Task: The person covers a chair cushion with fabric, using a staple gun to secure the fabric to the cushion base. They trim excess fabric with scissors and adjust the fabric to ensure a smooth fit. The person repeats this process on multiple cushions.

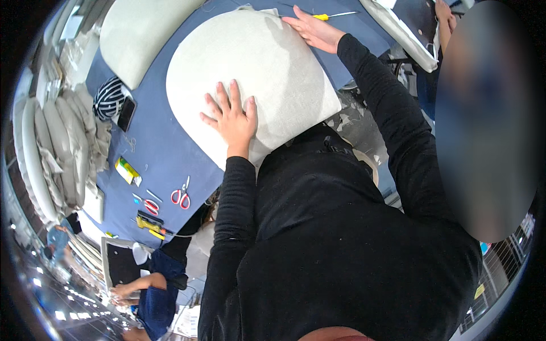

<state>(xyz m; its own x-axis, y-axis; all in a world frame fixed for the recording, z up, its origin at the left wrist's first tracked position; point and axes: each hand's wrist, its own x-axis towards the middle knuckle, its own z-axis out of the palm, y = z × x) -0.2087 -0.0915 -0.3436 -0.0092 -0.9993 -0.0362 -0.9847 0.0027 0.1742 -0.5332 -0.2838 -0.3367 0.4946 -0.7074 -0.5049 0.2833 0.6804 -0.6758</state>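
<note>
Cushion (256, 74) lying flat on blue table (165, 153). Left hand (232, 116) pressed open-palmed on its near edge; right hand (314, 29) spread flat at the far edge (neither grasps). The pale fabric pad looks soft, light and bulky, probably best taken by opposite rims. Scissors (182, 196) lie nearby.

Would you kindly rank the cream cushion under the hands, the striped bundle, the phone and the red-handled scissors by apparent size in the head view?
1. Cream cushion, by far the largest.
2. Striped bundle.
3. Phone.
4. Red-handled scissors, close to the phone in size; fisheye bending near the rim makes that ranking unsure.
</note>
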